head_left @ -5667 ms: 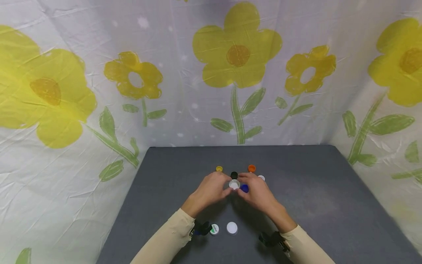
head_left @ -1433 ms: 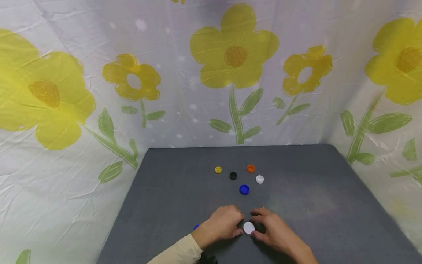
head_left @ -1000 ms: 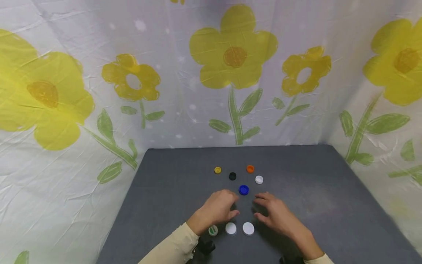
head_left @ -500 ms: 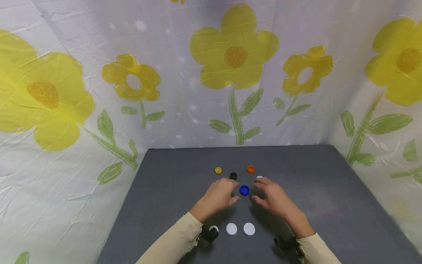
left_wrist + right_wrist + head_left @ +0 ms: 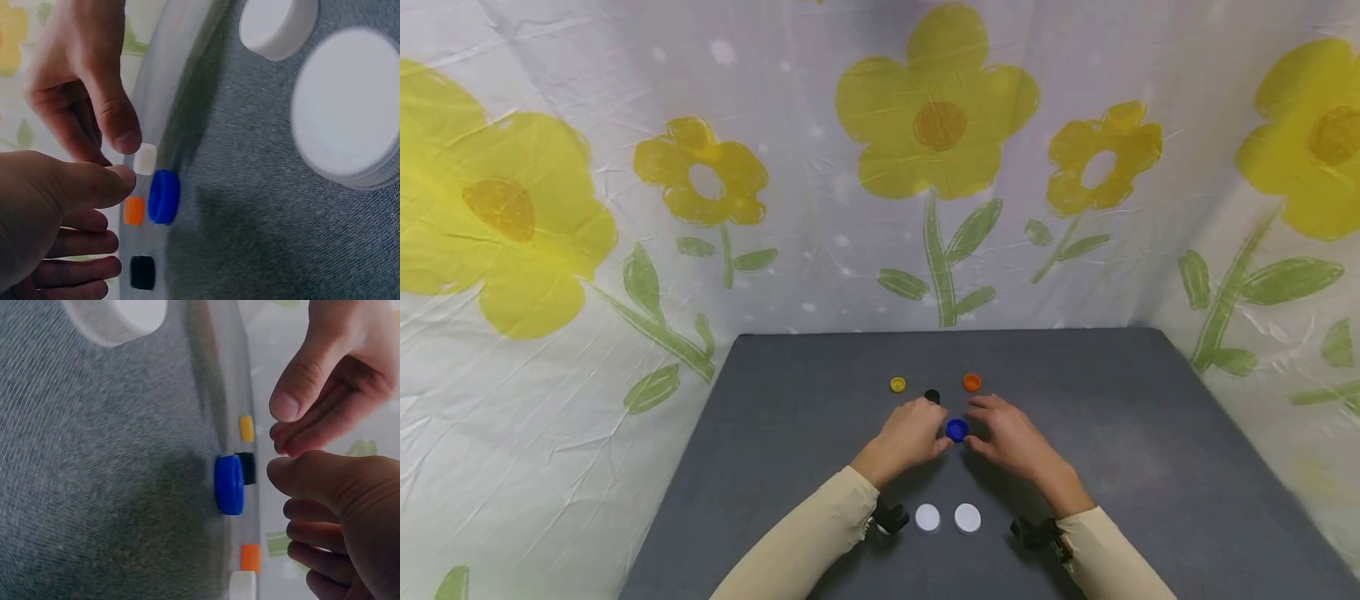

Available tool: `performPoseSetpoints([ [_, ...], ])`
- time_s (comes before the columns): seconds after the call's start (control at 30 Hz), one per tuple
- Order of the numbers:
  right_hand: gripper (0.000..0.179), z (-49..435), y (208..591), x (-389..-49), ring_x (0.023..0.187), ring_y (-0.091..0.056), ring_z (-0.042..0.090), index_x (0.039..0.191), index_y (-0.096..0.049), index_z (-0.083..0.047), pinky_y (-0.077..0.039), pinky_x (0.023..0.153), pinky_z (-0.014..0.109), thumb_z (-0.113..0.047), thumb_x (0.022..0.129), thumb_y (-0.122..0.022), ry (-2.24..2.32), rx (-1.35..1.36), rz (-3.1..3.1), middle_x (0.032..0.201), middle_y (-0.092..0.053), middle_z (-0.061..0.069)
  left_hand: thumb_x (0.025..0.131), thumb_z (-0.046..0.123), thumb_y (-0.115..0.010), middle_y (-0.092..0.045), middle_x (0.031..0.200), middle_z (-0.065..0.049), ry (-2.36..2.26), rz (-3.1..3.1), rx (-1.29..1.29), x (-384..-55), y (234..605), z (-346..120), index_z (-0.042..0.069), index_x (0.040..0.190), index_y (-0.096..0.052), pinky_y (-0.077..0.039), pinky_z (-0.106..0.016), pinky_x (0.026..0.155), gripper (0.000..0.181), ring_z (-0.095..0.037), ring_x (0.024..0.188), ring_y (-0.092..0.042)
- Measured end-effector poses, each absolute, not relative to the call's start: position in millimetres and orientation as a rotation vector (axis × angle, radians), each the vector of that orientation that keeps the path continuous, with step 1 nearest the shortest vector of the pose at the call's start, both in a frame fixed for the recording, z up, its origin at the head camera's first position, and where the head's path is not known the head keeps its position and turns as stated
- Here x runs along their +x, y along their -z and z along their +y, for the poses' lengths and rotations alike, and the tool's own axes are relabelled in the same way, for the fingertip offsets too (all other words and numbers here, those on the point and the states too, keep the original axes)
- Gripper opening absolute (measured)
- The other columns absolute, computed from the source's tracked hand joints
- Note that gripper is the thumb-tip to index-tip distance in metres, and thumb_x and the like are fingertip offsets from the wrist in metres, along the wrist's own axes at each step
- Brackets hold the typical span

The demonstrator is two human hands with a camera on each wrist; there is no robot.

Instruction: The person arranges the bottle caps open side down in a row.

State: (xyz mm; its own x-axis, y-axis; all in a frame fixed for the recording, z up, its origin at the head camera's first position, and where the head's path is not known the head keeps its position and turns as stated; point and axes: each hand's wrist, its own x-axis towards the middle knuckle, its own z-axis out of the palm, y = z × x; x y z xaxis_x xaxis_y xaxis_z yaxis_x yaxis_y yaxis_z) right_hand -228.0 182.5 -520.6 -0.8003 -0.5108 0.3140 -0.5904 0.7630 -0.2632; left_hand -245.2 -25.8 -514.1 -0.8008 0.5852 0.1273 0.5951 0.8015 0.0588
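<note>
left hand (image 5: 910, 434), right hand (image 5: 1011, 433) | both loosely spread, above table (image 5: 805, 392) | head view: blue cap (image 5: 957, 430) between them

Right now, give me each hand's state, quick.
Left hand: open, holding nothing, near the blue cap.
Right hand: open, holding nothing, also near that cap.

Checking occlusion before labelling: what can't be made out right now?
Head view: the small white cap, hidden behind the right grip.
Head view: the black cap, partly covered by the left grip.
Head view: the pale cap, top mostly covered by the black wrist camera.
Left wrist view: the large white cap, cut off by the right edge.
</note>
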Motion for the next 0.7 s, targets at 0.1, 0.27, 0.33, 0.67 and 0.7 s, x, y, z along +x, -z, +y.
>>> performPoseSetpoints([
  [0.1, 0.041, 183, 526, -233, 0.123, -0.06, 0.041, 0.113, -0.073, 0.001, -0.045, 0.105, 0.054, -0.023, 0.082, -0.083, -0.518, 0.875, -2.734, 0.132, -0.064, 0.02, 0.083, 0.044, -0.08, -0.066, 0.077, 0.0, 0.134, -2.887, -0.926, -248, 520, -23, 0.017, 0.086, -0.071, -0.054, -0.038, 0.057, 0.028, -0.018, 0.071, -0.066],
  [0.27, 0.038, 182, 535, -241, 0.123, -0.06, 0.037, 0.109, -0.074, 0.002, -0.042, 0.109, 0.054, -0.02, 0.08, -0.084, -0.532, 0.908, -2.717, 0.13, -0.064, 0.021, 0.082, 0.041, -0.081, -0.069, 0.08, -0.003, 0.116, -2.902, -0.893, -251, 529, -19, 0.017, 0.085, -0.072, -0.056, -0.041, 0.061, 0.026, -0.021, 0.073, -0.069],
  [0.33, 0.036, 180, 538, -244, 0.123, -0.06, 0.036, 0.107, -0.074, 0.002, -0.041, 0.11, 0.054, -0.019, 0.079, -0.084, -0.544, 0.921, -2.715, 0.129, -0.065, 0.021, 0.082, 0.04, -0.081, -0.069, 0.082, -0.004, 0.105, -2.908, -0.887, -253, 531, -17, 0.016, 0.085, -0.073, -0.056, -0.041, 0.061, 0.025, -0.022, 0.073, -0.068],
  [0.67, 0.039, 177, 543, -244, 0.126, -0.057, 0.038, 0.106, -0.075, 0.003, -0.038, 0.111, 0.056, -0.024, 0.08, -0.083, -0.508, 0.914, -2.741, 0.13, -0.063, 0.024, 0.085, 0.039, -0.079, -0.072, 0.086, -0.003, -0.048, -2.902, -0.912, -258, 539, -7, 0.017, 0.092, -0.075, -0.057, -0.039, 0.062, 0.024, -0.019, 0.074, -0.069],
  [0.7, 0.038, 177, 544, -244, 0.126, -0.057, 0.039, 0.105, -0.075, 0.004, -0.038, 0.111, 0.056, -0.024, 0.08, -0.083, -0.503, 0.911, -2.743, 0.131, -0.063, 0.024, 0.086, 0.039, -0.079, -0.072, 0.087, -0.003, -0.059, -2.901, -0.913, -258, 539, -6, 0.017, 0.093, -0.075, -0.057, -0.039, 0.063, 0.024, -0.019, 0.075, -0.069],
])
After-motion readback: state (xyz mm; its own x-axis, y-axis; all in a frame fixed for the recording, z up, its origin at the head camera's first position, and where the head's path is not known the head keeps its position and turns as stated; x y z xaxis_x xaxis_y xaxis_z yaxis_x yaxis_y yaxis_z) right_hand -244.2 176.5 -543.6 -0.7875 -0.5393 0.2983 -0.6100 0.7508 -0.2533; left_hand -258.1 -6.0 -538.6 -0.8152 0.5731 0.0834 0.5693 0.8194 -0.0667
